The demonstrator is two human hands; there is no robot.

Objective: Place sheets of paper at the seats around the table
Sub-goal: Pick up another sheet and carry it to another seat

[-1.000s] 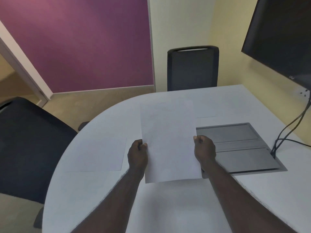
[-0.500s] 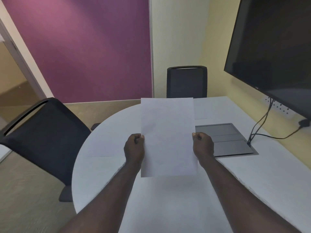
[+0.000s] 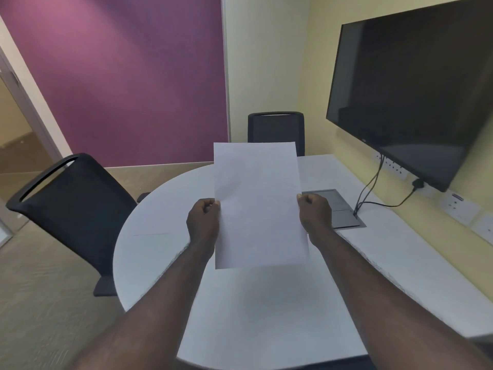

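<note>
A blank white sheet of paper [image 3: 257,206] is up in the air over the white surface [image 3: 266,311], held upright in portrait. The left hand [image 3: 203,222] grips its left edge, the right hand [image 3: 316,217] its right edge, fingers curled tight and pinching the paper about halfway down each side. Both bare forearms stretch out from the near edge.

On the surface to the left lies another sheet [image 3: 152,245], flat, only its faint top edge showing, in front of the black chair on the left [image 3: 72,206]. A second black chair [image 3: 276,129] stands at the far end, partly hidden behind the held sheet. Right of the hands, a grey hatch panel [image 3: 338,209] sits flush in the surface, and black cables [image 3: 370,188] run from it up to the wall sockets [image 3: 453,206].

A big dark screen [image 3: 416,94] hangs on the yellow wall, with a small logo on its lower frame too tiny to read. The back wall is purple [image 3: 128,76].
</note>
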